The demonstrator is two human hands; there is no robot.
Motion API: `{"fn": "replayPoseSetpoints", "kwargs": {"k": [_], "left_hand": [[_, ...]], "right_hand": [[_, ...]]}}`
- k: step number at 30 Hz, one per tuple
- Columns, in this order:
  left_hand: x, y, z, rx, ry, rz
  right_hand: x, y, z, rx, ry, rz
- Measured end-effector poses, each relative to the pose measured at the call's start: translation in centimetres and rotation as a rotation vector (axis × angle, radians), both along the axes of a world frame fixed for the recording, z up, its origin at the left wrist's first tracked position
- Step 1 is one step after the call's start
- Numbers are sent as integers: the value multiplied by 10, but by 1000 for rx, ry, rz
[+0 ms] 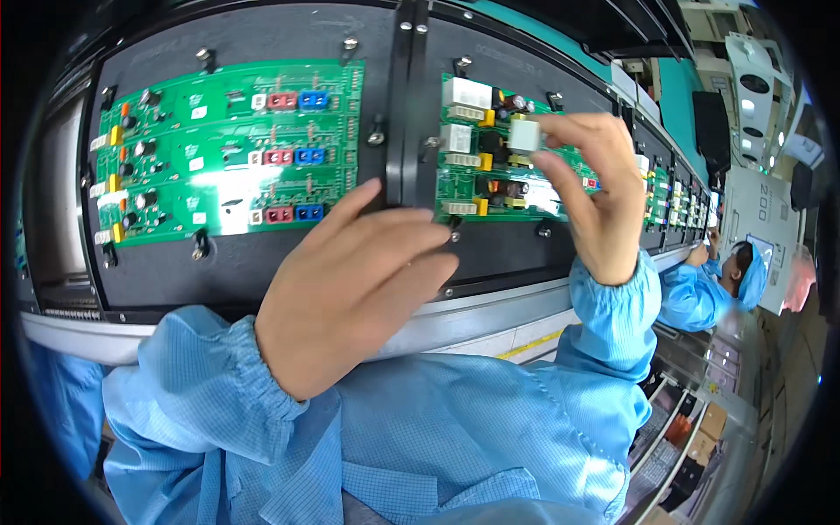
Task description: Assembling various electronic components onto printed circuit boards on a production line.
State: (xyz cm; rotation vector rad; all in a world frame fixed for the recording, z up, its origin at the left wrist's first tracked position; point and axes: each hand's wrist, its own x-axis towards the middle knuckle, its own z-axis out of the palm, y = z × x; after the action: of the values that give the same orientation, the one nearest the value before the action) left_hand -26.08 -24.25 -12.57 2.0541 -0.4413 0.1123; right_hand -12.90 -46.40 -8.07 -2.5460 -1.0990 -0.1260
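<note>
Between the thumb and fingertips of my right hand [604, 179] is a white, box-shaped electronic component [524, 136]. It is held over the right green circuit board panel [560, 203], which carries white blocks, yellow parts and round capacitors. Two similar white blocks [467, 93] sit at that panel's left edge. My left hand [350, 289] hovers palm down by the near side of the dark dividing bar, fingers apart and nothing visible in them. To its left lies another green circuit board panel [223, 131] with red and blue connectors. My left palm and the underside of its fingers are hidden.
Black carrier trays [262, 35] with small clamp posts hold the panels, split by a dark bar [404, 114]. A metal rail [490, 306] runs along the near edge. More boards continue far right, where a co-worker in blue [700, 293] stands. Bins [665, 455] sit lower right.
</note>
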Motion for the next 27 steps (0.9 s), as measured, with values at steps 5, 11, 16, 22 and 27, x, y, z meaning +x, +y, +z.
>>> {"fn": "replayPoseSetpoints", "kwargs": {"k": [5, 11, 16, 22, 27], "left_hand": [[-11, 6, -9, 267, -102, -45], [-19, 18, -19, 279, -101, -62], [-18, 19, -14, 271, -72, -80], [-17, 20, -12, 282, -73, -87], [-19, 19, -10, 279, -71, -83]], "right_hand": [[-2, 25, -12, -90, -199, 133], [-5, 42, -14, -158, -265, 126], [-4, 42, -7, -221, -298, 151], [-6, 48, -9, -278, -291, 190], [-2, 50, -6, -331, -260, 176]]}}
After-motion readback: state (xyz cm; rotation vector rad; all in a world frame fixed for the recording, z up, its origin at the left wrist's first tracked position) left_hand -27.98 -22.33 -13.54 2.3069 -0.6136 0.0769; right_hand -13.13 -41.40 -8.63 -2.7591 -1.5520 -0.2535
